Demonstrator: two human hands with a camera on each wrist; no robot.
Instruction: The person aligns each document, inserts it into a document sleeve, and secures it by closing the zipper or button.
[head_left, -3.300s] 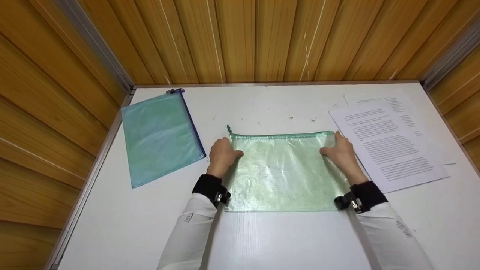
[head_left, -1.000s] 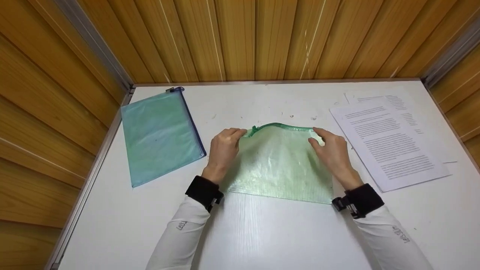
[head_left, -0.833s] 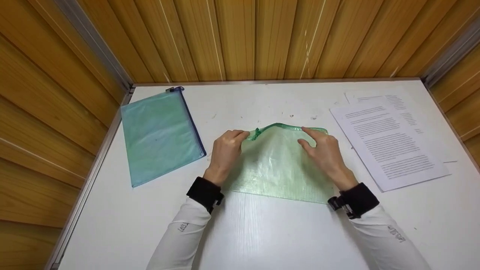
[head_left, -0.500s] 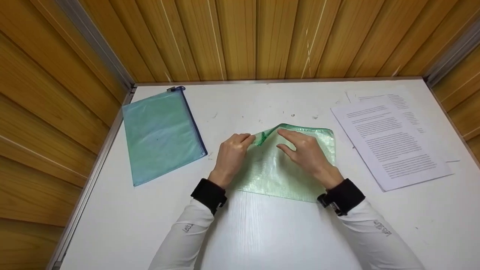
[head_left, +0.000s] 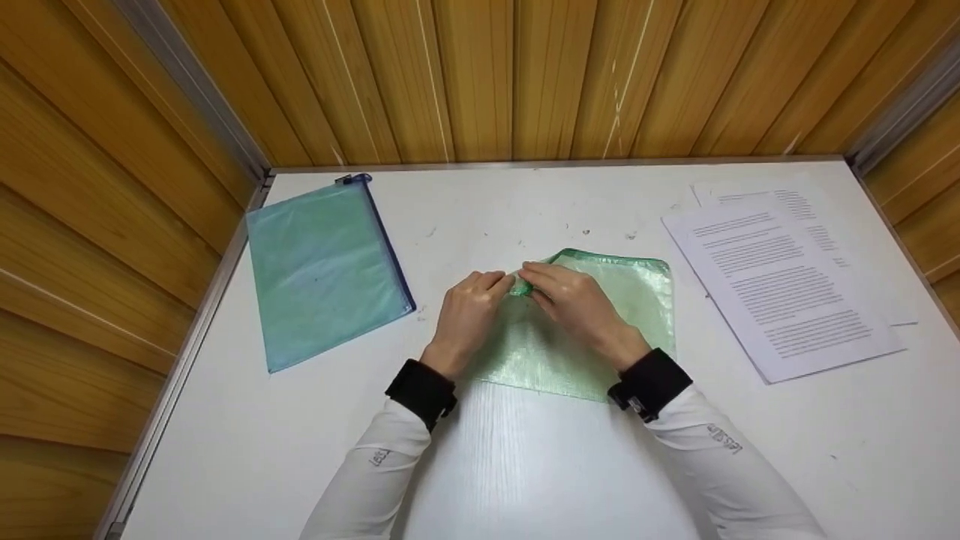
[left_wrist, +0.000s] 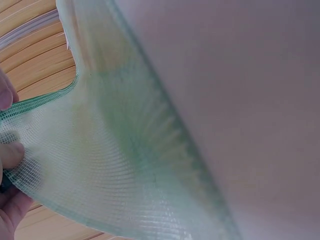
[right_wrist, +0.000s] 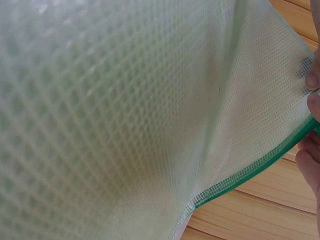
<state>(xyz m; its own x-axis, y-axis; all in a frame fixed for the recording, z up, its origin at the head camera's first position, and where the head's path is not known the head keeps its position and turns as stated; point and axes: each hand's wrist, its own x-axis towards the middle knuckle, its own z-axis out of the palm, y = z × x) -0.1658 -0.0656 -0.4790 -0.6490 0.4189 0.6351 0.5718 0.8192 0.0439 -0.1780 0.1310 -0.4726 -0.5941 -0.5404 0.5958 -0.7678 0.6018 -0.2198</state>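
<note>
A translucent green mesh zipper pouch [head_left: 626, 300] is lifted at its top left, with the green zipper edge bent over there. My left hand [head_left: 466, 319] pinches that top-left corner. Close beside it, my right hand [head_left: 585, 315] pinches the green zipper end [head_left: 521, 286] between thumb and fingers; the slider itself is mostly hidden. In the left wrist view the pouch's mesh [left_wrist: 115, 145] fills the middle, with fingertips [left_wrist: 11, 154] at the left edge. The right wrist view has the green zipper edge [right_wrist: 255, 170] running toward fingertips [right_wrist: 313, 80] at its right.
On the left of the white table [head_left: 495, 465] lies a blue-green zipper pouch [head_left: 330, 277] with a dark blue zipper edge. Printed sheets of paper [head_left: 780, 292] lie stacked askew on the right. Wood-look panels [head_left: 480, 82] stand behind and at both sides.
The right hand has moved left along the zipper edge from the pouch's right corner to the left hand, its thumb and fingers closing there. The left hand has lifted and folded the top-left corner.
</note>
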